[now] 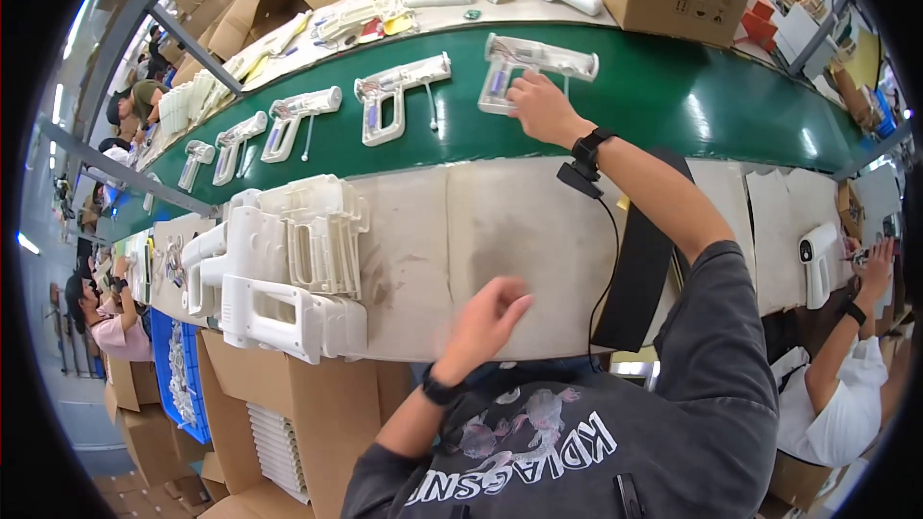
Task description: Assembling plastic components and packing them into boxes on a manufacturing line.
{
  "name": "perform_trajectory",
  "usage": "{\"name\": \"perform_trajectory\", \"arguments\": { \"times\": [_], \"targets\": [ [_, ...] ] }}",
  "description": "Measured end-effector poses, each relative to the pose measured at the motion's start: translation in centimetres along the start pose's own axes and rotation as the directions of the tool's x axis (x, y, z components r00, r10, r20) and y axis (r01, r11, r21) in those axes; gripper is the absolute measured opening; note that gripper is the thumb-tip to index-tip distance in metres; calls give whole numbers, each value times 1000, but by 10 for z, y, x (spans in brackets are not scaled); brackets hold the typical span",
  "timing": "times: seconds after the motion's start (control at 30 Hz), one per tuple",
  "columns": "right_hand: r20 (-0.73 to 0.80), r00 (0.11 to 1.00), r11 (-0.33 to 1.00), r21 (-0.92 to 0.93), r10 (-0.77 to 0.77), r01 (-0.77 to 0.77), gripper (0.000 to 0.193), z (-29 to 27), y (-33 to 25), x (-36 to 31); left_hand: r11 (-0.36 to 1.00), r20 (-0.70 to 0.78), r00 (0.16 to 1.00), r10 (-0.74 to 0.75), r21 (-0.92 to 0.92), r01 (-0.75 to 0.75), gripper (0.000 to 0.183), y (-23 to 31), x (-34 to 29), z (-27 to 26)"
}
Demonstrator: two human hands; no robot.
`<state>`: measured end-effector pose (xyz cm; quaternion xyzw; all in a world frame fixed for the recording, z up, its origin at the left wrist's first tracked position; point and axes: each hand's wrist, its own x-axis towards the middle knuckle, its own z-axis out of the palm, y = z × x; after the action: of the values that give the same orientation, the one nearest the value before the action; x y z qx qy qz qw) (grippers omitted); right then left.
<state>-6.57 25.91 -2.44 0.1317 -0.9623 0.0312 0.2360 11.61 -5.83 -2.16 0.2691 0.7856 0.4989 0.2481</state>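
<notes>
My right hand [546, 108] reaches over the green conveyor belt [654, 86], its fingers closed on the handle side of a white gun-shaped plastic housing [553, 60]. That housing lies open side up, with wires and a purple-blue part inside and a thin piece hanging below it. My fingers partly cover the grip. Above the beige worktop [413, 231], close to my body, hovers my left hand [486, 322], slightly blurred, thumb apart from loosely bent fingers, with nothing visible in it. Several similar open housings [385, 101] stand in a row along the belt to the left.
Stacked white housing shells [288, 269] occupy the worktop's left side. A black strip [639, 274] and cable lie at the right. Below the left edge are a cardboard box [332, 413] and a blue crate [183, 375]. A co-worker's hand [873, 269] is at far right.
</notes>
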Motion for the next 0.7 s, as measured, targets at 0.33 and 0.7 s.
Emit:
{"name": "perform_trajectory", "arguments": {
  "times": [0.33,0.7],
  "targets": [
    [74,945,946,86,-319,313,20,-85,-120,-38,975,149,988,-45,222,10,70,22,57,132],
    [217,887,903,238,-409,358,21,-73,-178,-111,961,728,657,194,-276,22,51,-1,-119,-124]
  ]
}}
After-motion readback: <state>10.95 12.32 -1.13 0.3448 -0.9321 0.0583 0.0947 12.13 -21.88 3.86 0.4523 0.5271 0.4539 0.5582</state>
